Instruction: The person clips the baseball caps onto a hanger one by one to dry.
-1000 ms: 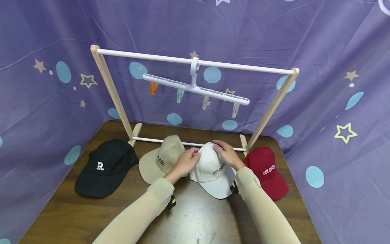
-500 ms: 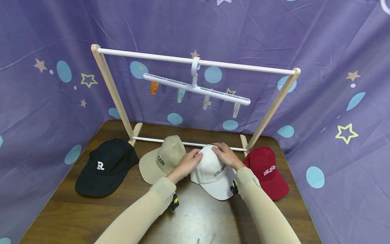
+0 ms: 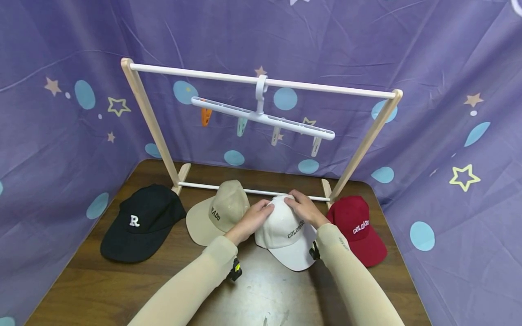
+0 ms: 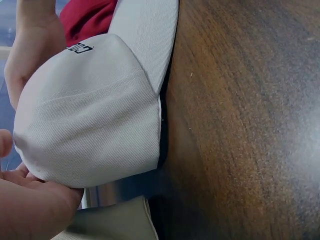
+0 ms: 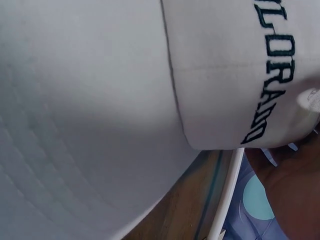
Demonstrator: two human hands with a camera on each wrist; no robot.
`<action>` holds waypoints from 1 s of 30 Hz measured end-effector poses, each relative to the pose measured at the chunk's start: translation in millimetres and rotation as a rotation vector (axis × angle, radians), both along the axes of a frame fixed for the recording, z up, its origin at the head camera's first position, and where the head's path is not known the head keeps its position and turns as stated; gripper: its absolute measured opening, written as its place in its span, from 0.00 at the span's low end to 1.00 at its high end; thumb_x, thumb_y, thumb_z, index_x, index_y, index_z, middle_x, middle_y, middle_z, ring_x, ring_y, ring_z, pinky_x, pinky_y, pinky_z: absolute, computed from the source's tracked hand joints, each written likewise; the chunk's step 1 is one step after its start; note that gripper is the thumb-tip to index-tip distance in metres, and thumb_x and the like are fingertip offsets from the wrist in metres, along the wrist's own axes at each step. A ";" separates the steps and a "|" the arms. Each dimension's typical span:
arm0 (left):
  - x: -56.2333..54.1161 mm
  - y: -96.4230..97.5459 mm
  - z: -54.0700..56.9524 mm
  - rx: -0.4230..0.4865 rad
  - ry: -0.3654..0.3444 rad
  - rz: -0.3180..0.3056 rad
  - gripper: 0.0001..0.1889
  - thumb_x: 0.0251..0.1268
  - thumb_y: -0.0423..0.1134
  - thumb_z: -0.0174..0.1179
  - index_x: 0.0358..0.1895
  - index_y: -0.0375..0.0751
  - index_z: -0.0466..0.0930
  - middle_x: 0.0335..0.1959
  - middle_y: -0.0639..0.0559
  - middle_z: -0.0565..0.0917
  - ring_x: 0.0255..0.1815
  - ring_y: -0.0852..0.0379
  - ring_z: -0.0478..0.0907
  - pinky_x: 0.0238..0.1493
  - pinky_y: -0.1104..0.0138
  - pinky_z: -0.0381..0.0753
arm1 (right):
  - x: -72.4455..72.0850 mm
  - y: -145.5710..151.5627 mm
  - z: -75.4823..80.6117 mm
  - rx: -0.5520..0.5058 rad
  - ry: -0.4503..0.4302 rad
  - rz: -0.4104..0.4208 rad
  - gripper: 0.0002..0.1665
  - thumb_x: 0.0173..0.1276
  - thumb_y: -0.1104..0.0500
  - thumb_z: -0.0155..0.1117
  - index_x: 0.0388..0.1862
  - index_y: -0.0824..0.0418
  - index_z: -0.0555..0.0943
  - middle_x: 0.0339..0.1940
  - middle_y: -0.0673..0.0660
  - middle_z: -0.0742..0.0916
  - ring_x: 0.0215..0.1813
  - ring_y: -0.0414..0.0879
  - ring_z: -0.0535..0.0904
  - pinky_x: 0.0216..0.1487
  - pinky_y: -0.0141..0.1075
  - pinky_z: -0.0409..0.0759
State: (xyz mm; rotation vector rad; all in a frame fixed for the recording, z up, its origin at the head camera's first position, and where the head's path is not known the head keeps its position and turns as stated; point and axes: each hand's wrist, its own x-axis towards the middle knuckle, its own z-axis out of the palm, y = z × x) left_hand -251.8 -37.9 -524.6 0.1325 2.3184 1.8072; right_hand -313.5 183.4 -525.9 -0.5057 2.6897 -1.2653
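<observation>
A white woven-fabric baseball cap (image 3: pixel 280 226) with dark COLORADO lettering is right of the centre of the brown wood-grain bench (image 3: pixel 253 303), nearer its far edge, brim toward the near edge. The person's left hand (image 3: pixel 253 217) and right hand (image 3: pixel 306 210) grip the crown from opposite sides, thumbs and fingers bent around the cloth. Cream-sleeved forearms (image 3: pixel 204 274) slant in from the near edge. Behind the bench's far edge hangs a purple curtain (image 3: pixel 444 131) patterned with stars and blue ovals.
</observation>
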 end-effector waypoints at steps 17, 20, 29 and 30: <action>-0.4 -0.3 -1.5 -0.039 0.003 -0.030 0.15 0.83 0.51 0.53 0.47 0.45 0.83 0.46 0.49 0.85 0.48 0.53 0.79 0.55 0.57 0.75 | 4.9 8.7 5.8 0.008 -0.112 0.010 0.25 0.80 0.49 0.54 0.60 0.66 0.85 0.63 0.64 0.87 0.69 0.59 0.79 0.73 0.55 0.70; -0.9 -0.6 -2.4 -0.050 0.005 -0.037 0.14 0.82 0.51 0.54 0.46 0.46 0.83 0.45 0.50 0.85 0.48 0.53 0.79 0.54 0.57 0.75 | 5.3 10.2 4.1 -0.011 -0.139 -0.007 0.29 0.80 0.48 0.55 0.65 0.67 0.83 0.68 0.66 0.84 0.73 0.60 0.75 0.76 0.56 0.68; -1.2 -0.5 -1.8 -0.032 0.013 -0.058 0.14 0.81 0.51 0.55 0.46 0.45 0.83 0.44 0.51 0.85 0.47 0.55 0.79 0.53 0.58 0.76 | 5.0 13.5 2.3 -0.203 -0.160 0.086 0.13 0.81 0.58 0.54 0.42 0.67 0.80 0.39 0.57 0.82 0.46 0.47 0.77 0.50 0.36 0.75; -0.9 -0.6 -1.5 -0.031 0.011 -0.053 0.14 0.81 0.51 0.55 0.45 0.45 0.83 0.43 0.51 0.85 0.47 0.55 0.79 0.53 0.58 0.76 | 5.3 13.5 2.9 -0.219 -0.160 0.096 0.12 0.81 0.60 0.54 0.41 0.67 0.80 0.37 0.55 0.81 0.44 0.46 0.76 0.48 0.35 0.74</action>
